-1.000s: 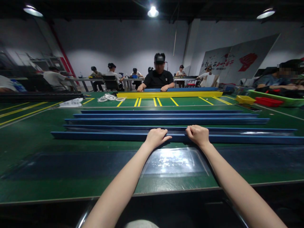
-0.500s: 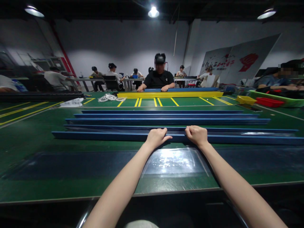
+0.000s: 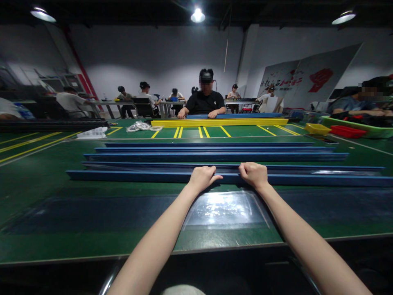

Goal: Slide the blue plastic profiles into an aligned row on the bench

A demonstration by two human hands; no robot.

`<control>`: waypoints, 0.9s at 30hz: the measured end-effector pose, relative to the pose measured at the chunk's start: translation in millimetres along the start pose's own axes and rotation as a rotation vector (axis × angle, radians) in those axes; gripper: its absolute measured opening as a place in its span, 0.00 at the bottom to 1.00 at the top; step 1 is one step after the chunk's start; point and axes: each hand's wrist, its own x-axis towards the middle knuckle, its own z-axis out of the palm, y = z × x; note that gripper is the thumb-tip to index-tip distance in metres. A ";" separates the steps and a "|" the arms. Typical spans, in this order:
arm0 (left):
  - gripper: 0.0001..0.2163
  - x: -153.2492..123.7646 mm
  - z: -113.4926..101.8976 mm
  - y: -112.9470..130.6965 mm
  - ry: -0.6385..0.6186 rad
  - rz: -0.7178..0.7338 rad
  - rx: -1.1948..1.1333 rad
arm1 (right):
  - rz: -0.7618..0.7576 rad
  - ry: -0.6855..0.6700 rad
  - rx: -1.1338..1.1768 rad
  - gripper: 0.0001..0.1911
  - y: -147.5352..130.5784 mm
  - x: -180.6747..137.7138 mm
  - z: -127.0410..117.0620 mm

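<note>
Both fists rest on the nearest long blue channel strip [image 3: 129,176], which lies crosswise on the green table. My left hand [image 3: 202,178] is closed over its near wall, with the thumb stretched along the top. A short way to the right, my right hand [image 3: 254,175] is curled round the same strip. The fingertips of both hands are hidden inside the channel. In front of the strip, under my forearms, a clear plastic sheet [image 3: 221,209] lies flat and shines in the light. Behind the strip, more blue strips [image 3: 215,157] lie parallel to it.
Across the green table [image 3: 46,164], a person in black [image 3: 205,102] handles a blue strip behind a yellow strip [image 3: 221,122]. Coiled white cable [image 3: 141,126] lies on the left. Yellow [image 3: 317,129] and red trays [image 3: 348,131] and a green basin [image 3: 377,132] stand on the right.
</note>
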 end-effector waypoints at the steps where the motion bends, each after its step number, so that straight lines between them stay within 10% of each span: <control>1: 0.19 0.0 0.1 0.0 -0.002 0.001 0.000 | -0.002 0.001 0.003 0.23 0.0 0.0 -0.1; 27: 0.17 -1.0 1.6 2.6 0.013 0.041 0.042 | -0.063 0.001 0.048 0.22 -12.1 -1.4 -2.8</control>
